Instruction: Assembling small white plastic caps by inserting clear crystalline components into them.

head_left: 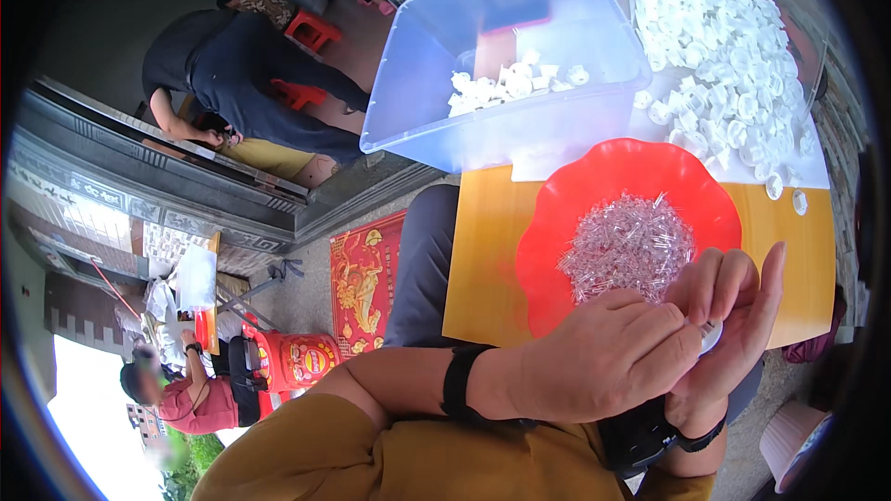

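My table is a small one with a yellow-orange top, and it sits right in front of me. On it rests a red scalloped bowl filled with a heap of tiny clear plastic pieces. Behind the bowl stands a big clear plastic bin with some white plastic caps at its bottom. To the right lies a white sheet piled high with loose white caps, a couple strayed onto the bare tabletop.

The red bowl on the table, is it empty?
No, the red bowl holds a heap of small clear plastic pieces just beyond the two hands.
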Demonstrator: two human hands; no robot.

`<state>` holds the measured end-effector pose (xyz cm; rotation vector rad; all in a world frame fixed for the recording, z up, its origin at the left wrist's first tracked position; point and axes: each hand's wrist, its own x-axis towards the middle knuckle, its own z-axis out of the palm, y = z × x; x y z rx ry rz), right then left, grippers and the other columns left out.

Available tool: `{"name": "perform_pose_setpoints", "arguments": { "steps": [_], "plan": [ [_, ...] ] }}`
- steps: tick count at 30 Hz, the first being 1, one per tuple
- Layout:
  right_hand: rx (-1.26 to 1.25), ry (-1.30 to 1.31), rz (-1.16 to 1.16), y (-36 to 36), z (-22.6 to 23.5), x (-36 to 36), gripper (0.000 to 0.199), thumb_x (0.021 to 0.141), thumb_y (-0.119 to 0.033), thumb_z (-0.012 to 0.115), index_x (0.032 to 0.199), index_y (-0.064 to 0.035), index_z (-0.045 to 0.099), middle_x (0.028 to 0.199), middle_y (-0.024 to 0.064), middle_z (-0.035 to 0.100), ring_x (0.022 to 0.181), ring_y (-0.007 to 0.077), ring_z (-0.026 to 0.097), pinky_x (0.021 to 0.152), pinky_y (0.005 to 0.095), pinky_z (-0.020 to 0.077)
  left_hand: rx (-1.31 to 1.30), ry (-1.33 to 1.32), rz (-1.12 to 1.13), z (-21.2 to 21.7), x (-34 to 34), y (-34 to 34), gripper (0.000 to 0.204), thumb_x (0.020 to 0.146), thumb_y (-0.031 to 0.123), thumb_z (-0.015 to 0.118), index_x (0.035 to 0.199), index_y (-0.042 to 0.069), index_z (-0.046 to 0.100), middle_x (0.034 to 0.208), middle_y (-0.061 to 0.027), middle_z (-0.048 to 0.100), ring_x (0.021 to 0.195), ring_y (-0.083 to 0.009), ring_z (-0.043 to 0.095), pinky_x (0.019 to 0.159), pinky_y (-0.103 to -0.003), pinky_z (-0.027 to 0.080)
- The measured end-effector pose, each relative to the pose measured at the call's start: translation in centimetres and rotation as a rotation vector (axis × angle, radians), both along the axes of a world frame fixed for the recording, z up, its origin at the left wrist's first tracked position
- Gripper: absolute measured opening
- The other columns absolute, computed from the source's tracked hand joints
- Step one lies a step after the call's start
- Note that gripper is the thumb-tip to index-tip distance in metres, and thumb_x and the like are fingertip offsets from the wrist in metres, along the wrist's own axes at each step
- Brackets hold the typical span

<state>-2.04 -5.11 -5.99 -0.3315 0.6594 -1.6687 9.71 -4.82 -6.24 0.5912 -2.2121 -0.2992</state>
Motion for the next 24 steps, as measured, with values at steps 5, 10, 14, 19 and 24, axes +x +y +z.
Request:
{"name": "perform_pose_setpoints", "arguments": {
  "steps": [5,10,14,19,24],
  "plan": [
    [0.035,0.029,-0.083,0.3,0.3,0.6,0.051,0.096,-0.039,0.032,0.051,-0.0135,0.027,0.045,0.0019,0.029,0.041,0.0092,0.026,0.045,0.0233,0.0241,0.069,0.031,-0.108,-0.1,0.2,-0.1,0.022,0.073,0.007,0.058,0.092,-0.003,0.053,0.078,-0.0075,0.045,0.062,-0.0185,0.049,0.055,-0.029,0.042],
    [0.076,0.001,-0.093,0.3,0.0,1.5,0.046,0.096,-0.035,0.035,0.055,-0.0141,0.028,0.050,-0.0009,0.026,0.045,0.0079,0.026,0.047,0.0227,0.0252,0.006,0.020,-0.085,-0.3,0.6,0.0,0.022,0.073,0.007,0.055,0.091,-0.005,0.052,0.076,-0.0072,0.041,0.065,-0.0193,0.048,0.058,-0.030,0.041],
    [0.076,-0.002,-0.089,0.4,0.2,1.7,0.044,0.097,-0.032,0.033,0.058,-0.0139,0.027,0.053,-0.0013,0.026,0.046,0.0079,0.024,0.047,0.0227,0.0253,-0.010,-0.019,-0.077,0.4,1.0,0.2,0.021,0.071,0.007,0.055,0.089,-0.005,0.052,0.075,-0.0071,0.040,0.064,-0.0193,0.047,0.058,-0.030,0.041],
    [0.062,0.024,-0.090,0.4,0.1,1.8,0.044,0.097,-0.030,0.033,0.058,-0.0131,0.026,0.053,-0.0006,0.025,0.047,0.0082,0.022,0.049,0.0241,0.0251,-0.041,0.015,-0.072,-0.2,0.7,0.1,0.021,0.071,0.007,0.056,0.087,-0.005,0.052,0.074,-0.0071,0.040,0.064,-0.0191,0.046,0.058,-0.031,0.042],
    [0.143,0.099,-0.166,0.3,0.5,2.4,0.045,0.096,-0.034,0.033,0.057,-0.0136,0.027,0.050,-0.0005,0.027,0.045,0.0089,0.025,0.047,0.0234,0.0255,-0.003,0.029,-0.087,-0.3,0.8,0.0,0.021,0.071,0.008,0.056,0.087,-0.004,0.051,0.075,-0.0069,0.040,0.065,-0.0199,0.046,0.059,-0.031,0.042]
  ]
}}
